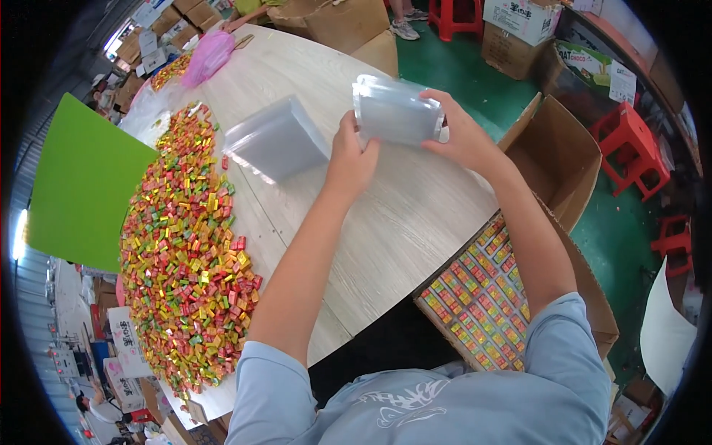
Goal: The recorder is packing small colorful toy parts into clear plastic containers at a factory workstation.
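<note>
At frame centre-top we grip a clear rectangular plastic box (395, 111) with left hand (352, 159) and right hand (463, 133), apparently opening it; filling would need the colourful wrapped candies (185, 245) heaped on the desk (386, 222) at left.

Your view is bright and evenly lit; soft shadows on the pale round wooden desk (386, 222); fisheye bends edges, corners black.

A packing workshop or small warehouse floor is seen here.
A round table (415, 215) is heaped with wrapped candies (185, 245), ringed by cardboard cartons (556, 152), red plastic stools (634, 144) and a green painted floor (467, 74).
</note>
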### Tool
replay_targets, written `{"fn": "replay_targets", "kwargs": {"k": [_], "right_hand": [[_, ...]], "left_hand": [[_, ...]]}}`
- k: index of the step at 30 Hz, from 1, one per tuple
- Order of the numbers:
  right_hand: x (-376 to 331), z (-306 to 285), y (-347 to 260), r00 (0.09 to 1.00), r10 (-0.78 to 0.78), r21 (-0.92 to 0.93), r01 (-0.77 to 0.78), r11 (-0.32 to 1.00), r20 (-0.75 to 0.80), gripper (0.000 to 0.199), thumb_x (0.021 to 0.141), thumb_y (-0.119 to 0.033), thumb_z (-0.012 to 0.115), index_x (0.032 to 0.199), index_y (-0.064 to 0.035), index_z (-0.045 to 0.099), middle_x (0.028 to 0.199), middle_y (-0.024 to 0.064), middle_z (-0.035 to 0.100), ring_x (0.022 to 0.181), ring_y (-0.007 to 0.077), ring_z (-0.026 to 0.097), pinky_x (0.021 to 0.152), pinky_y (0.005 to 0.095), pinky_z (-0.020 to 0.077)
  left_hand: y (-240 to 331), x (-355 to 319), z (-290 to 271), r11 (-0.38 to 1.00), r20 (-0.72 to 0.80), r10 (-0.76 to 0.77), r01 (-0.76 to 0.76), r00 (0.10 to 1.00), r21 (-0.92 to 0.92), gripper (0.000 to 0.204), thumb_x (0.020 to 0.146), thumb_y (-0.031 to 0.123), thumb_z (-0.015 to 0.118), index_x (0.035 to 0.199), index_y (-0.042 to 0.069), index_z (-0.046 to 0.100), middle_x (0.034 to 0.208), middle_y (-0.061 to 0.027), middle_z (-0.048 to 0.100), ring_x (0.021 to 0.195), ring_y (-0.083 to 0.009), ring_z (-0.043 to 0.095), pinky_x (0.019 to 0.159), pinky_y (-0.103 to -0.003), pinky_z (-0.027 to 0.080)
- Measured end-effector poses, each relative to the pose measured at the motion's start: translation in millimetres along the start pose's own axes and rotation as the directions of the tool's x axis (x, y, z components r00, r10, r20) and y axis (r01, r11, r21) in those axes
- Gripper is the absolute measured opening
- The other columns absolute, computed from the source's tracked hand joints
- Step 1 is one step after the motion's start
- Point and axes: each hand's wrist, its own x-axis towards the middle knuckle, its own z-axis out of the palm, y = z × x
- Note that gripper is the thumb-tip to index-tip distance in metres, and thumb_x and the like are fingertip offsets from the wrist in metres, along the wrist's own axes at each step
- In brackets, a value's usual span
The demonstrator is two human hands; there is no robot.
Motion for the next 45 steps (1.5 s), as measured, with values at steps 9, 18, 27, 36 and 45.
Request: {"fn": "replay_targets", "kwargs": {"k": [9,18,27,36,45], "right_hand": [[-6.1,-6.9,-18.6,0.996,0.058,-0.029,-0.056,0.998,0.069,0.08,0.079,-0.01,0.082,0.148,-0.017,0.043,0.143,0.0089,0.053,0.113,0.0276,0.058,0.1,0.0378,0.0487],[-66.6,-23.5,-50.1,0.975,0.118,-0.013,-0.118,0.993,0.188,0.078,0.079,-0.012,0.082,0.146,-0.0166,0.044,0.142,0.0127,0.055,0.126,0.0319,0.057,0.108,0.0404,0.0451],[-86.9,-15.6,-98.7,0.929,0.073,0.028,-0.089,0.996,0.363,0.071,0.076,-0.009,0.084,0.138,-0.016,0.051,0.142,0.0135,0.049,0.13,0.0361,0.053,0.11,0.0408,0.0449],[-75.6,-20.3,-120.3,0.948,-0.128,-0.062,0.152,0.986,0.29,0.053,0.084,-0.016,0.079,0.131,-0.0125,0.054,0.137,0.0123,0.052,0.117,0.0345,0.06,0.098,0.0405,0.05],[-88.2,-6.4,-113.2,0.966,-0.036,-0.162,0.08,0.984,0.256,0.05,0.087,-0.018,0.077,0.13,-0.0117,0.053,0.138,0.014,0.052,0.108,0.0373,0.063,0.089,0.0426,0.0527]], "left_hand": [[3.5,-13.6,-4.7,0.988,0.094,-0.132,0.138,0.987,-0.066,0.073,0.092,0.009,0.063,0.151,-0.007,0.023,0.145,-0.0276,0.046,0.128,-0.0381,0.055,0.106,-0.043,0.046],[57.8,-75.0,-44.0,0.989,0.307,-0.132,0.106,0.943,0.102,0.073,0.092,0.016,0.064,0.15,-0.009,0.027,0.14,-0.0306,0.049,0.126,-0.0394,0.057,0.102,-0.042,0.049],[109.5,-94.2,-90.7,0.716,0.158,0.458,-0.469,0.875,0.517,0.059,0.093,0.021,0.065,0.143,-0.003,0.044,0.137,-0.0243,0.053,0.125,-0.0422,0.054,0.105,-0.047,0.044],[89.5,-106.3,-75.5,0.92,0.171,0.256,-0.294,0.951,0.258,0.039,0.098,0.026,0.06,0.129,0.002,0.059,0.113,-0.0202,0.062,0.102,-0.0405,0.062,0.09,-0.047,0.05],[85.0,-107.1,-74.6,0.881,0.177,0.283,-0.329,0.942,0.341,0.039,0.099,0.03,0.061,0.129,0.005,0.06,0.106,-0.0168,0.061,0.09,-0.0381,0.065,0.081,-0.046,0.054]]}}
